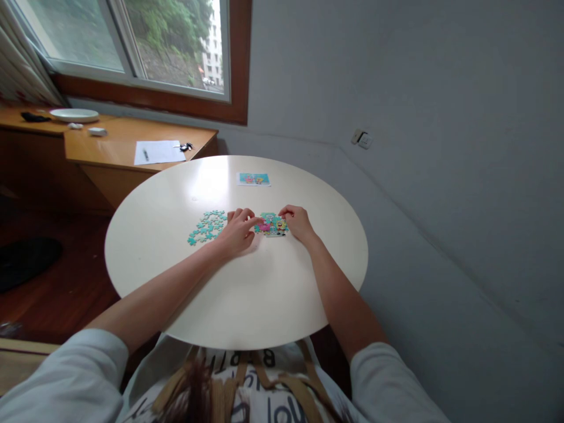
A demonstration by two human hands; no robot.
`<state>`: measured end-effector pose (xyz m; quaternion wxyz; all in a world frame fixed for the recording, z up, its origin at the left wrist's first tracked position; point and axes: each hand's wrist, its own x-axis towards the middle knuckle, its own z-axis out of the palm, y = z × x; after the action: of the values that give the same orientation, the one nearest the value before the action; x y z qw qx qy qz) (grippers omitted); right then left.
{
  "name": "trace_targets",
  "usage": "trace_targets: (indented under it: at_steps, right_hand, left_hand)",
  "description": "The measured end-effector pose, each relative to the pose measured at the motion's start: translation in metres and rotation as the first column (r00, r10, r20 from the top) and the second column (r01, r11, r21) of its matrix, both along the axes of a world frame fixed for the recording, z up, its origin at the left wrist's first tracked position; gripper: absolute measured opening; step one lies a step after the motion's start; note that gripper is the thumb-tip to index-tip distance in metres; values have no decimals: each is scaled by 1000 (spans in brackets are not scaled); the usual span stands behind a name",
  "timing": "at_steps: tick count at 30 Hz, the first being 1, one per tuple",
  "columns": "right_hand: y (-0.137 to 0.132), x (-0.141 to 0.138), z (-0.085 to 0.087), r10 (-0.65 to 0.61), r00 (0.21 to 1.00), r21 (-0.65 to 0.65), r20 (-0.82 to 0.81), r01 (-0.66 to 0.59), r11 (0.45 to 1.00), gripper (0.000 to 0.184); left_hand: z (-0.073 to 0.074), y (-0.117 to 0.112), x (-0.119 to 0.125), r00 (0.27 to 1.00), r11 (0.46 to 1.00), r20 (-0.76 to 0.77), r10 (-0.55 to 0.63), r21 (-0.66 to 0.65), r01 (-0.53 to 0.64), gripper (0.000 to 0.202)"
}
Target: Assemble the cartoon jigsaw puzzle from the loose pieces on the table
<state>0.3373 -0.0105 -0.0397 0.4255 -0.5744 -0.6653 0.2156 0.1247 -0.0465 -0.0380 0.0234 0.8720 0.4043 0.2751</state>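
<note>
A partly joined jigsaw puzzle (pixel 272 225) with pink and yellow cartoon figures on teal lies flat on the round white table. My left hand (pixel 240 230) is over its left side, fingers apart, with the index fingertip touching the puzzle's left part. At the upper right edge of the puzzle is my right hand (pixel 298 222), thumb and fingers drawn together; whatever is between the fingertips is too small to make out. Loose teal puzzle pieces (pixel 207 225) lie spread to the left of my left hand.
Beyond the puzzle lies a small reference picture (pixel 254 179) with similar figures. The round table (pixel 229 305) stands near a grey wall. At the back left, a wooden desk (pixel 114 147) holds a paper sheet (pixel 159 151), keys (pixel 187 147) and a white plate (pixel 74 114).
</note>
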Motion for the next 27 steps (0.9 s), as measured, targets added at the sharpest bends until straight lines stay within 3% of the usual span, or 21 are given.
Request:
trace_targets:
  at_steps: [3,8,11,15,20,23,27]
  right_hand:
    - [0,0,0,-4,1000,-14,3,5,1000,28]
    - [-1,-1,1,0,1000,-16,25,0,1000,29]
    - [-4,-4,5,36,995,81,89,-44,996,29]
    - [-10,-14,13,144,968,226,207,-190,955,33]
    - [-18,-29,11,302,878,96,372,-360,928,29]
    - [-22,-31,6,335,835,11,437,-377,926,25]
    - [-23,-32,3,334,844,31,420,-381,924,25]
  left_hand:
    - [1,0,0,1000,1000,17,18,11,-18,45]
    - [-5,-1,2,995,998,-91,-31,-56,26,32]
    - [-5,1,2,998,998,-67,-21,-61,17,32]
    - [3,9,-5,991,991,85,100,-100,-91,31]
    - [12,26,-27,883,953,362,297,-169,-251,26]
    - [15,35,-41,793,932,490,362,-198,-303,26]
    - [15,43,-53,718,903,551,426,-211,-374,26]
